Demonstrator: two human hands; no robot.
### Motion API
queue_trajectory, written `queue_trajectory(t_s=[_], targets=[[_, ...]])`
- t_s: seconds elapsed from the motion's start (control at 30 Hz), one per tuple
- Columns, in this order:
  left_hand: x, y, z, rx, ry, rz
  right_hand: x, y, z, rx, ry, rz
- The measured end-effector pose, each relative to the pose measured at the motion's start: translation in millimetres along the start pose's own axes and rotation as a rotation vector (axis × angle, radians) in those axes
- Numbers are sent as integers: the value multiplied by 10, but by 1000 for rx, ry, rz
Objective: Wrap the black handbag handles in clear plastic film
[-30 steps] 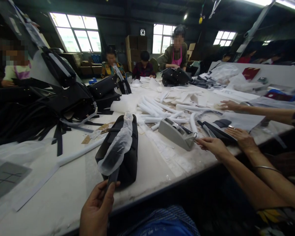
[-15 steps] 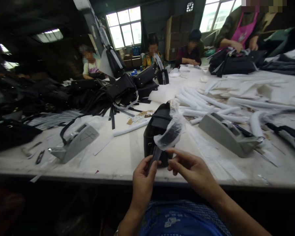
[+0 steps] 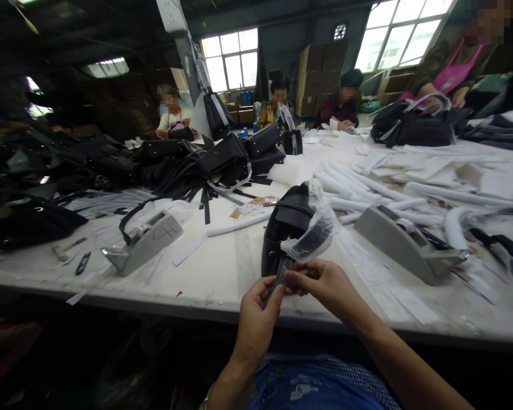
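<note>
Bag: one, black, on the worktop near its front edge; I judge it light, soft-sided, best steadied by the body.
Strap: one, dark, at the bag's near side; likely flexible, best taken by its near end.
Wrap: thin, around the strap; looks slippery, easily torn.
My left hand: pinching the strap.
My right hand: fingertips at the strap; whether gripping, I cannot tell.
</note>
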State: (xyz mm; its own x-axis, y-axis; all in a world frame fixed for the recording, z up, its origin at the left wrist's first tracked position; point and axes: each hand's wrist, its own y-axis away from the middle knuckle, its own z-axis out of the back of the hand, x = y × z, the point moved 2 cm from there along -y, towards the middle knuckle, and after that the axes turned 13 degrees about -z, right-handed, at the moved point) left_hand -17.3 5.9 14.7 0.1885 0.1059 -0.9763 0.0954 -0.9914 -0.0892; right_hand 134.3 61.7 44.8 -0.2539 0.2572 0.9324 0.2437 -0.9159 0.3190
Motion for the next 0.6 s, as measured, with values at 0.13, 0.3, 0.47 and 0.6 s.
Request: queue_trajectory(t_s=[0.13, 0.3, 0.47, 0.6], targets=[[-66, 23, 15, 37, 107, 62, -45, -18, 6, 172, -135, 10], [-91, 40, 16, 48, 186, 143, -162, -25, -39, 262, -236, 27], [-22, 32, -14, 32, 271, 223, -259, -77, -139, 126, -220, 85], [6, 5, -15, 37, 285, 275, -262, -77, -233, 33, -269, 92]])
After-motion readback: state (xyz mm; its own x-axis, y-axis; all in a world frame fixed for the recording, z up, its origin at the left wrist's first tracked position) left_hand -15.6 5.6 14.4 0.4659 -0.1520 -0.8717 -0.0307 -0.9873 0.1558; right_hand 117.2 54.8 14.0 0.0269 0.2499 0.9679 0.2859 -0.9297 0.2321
